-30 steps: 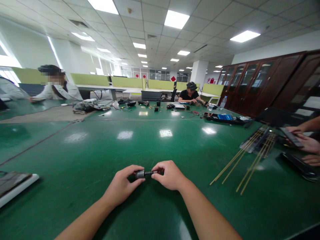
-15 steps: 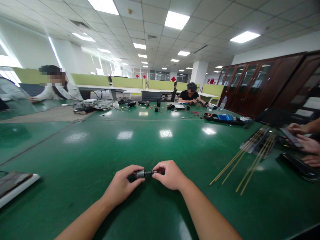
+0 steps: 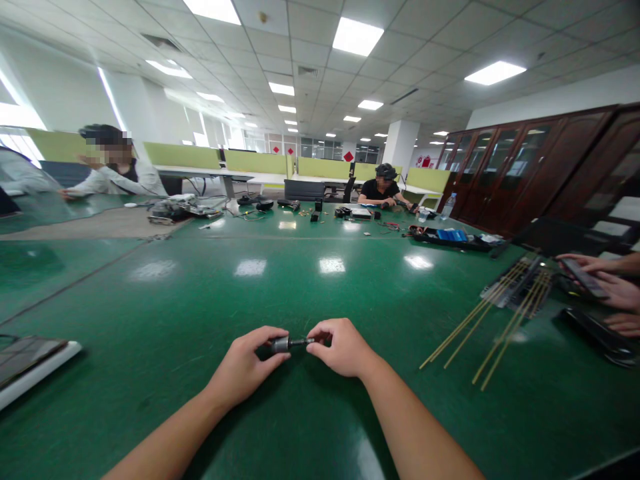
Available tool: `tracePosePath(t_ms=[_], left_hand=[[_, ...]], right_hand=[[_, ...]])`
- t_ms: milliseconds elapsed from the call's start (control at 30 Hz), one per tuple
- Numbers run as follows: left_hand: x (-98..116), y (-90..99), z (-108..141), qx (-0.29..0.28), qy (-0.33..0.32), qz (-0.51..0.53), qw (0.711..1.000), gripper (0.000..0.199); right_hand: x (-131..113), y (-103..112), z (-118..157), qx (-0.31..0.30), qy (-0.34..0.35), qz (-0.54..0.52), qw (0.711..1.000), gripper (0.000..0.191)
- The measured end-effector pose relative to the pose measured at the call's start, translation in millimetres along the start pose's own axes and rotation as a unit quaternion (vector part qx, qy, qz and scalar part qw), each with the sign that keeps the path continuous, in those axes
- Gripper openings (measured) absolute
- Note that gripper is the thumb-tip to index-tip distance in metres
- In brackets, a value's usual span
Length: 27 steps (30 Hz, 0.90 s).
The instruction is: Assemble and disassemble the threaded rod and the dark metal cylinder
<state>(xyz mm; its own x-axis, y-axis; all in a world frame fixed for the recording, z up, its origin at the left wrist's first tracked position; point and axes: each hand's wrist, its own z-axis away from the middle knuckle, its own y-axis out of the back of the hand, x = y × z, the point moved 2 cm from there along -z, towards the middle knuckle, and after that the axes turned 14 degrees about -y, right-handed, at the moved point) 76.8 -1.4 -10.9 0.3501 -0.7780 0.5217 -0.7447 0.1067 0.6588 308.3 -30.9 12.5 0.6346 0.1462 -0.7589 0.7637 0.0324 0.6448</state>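
A small metal cylinder [image 3: 281,345] with a thin dark shaft [image 3: 299,342] lies level between my hands, just over the green table [image 3: 280,287]. My left hand [image 3: 245,365] grips the cylinder's left end between thumb and fingers. The tip of the shaft is pinched in the fingers of my right hand [image 3: 340,348], which partly hide it. Both forearms come in from the bottom of the view.
Several thin yellow sticks [image 3: 510,333] lie on the right, near a person's hands [image 3: 615,291] holding a dark device. A white-edged object [image 3: 45,373] sits at the left. Tools and a black tray [image 3: 440,239] are farther back; two people sit beyond.
My hands hold nearly the same pose, with the right hand slightly farther right and more of the shaft showing between them. The other person's hands at the right have moved slightly.
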Motion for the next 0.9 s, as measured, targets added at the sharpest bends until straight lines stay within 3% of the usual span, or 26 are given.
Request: tracePosePath(t_ms=[900], left_hand=[[1.5, 4.4, -1.6, 0.003, -0.007, 0.001, 1.000, 0.029]], right_hand=[[-0.4, 0.3, -0.5, -0.002, -0.016, 0.008, 1.000, 0.015]])
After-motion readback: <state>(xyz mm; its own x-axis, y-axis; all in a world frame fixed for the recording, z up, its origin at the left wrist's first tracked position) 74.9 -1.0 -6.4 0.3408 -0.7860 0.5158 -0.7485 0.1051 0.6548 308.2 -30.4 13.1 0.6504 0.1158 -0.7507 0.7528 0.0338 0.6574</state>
